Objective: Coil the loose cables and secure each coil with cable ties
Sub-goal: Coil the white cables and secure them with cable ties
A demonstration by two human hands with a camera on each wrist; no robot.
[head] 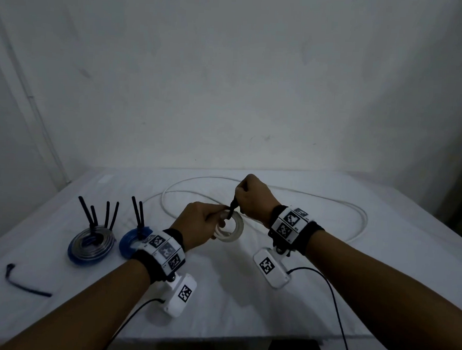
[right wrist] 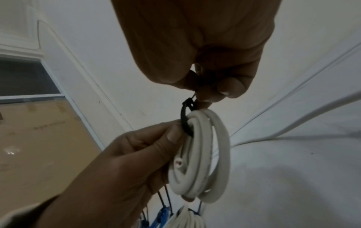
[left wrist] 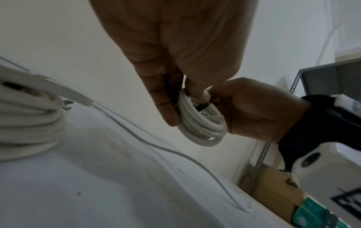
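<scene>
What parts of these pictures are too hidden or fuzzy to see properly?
- Tail of the black cable tie: right wrist view, buried inside the right hand.
- Far side of the white coil: left wrist view, covered by the left hand.
- Part of the blue coil: head view, behind the left wrist band.
- White cable pile: left wrist view, blurred and cut off by the left edge.

no text or label can be read.
</scene>
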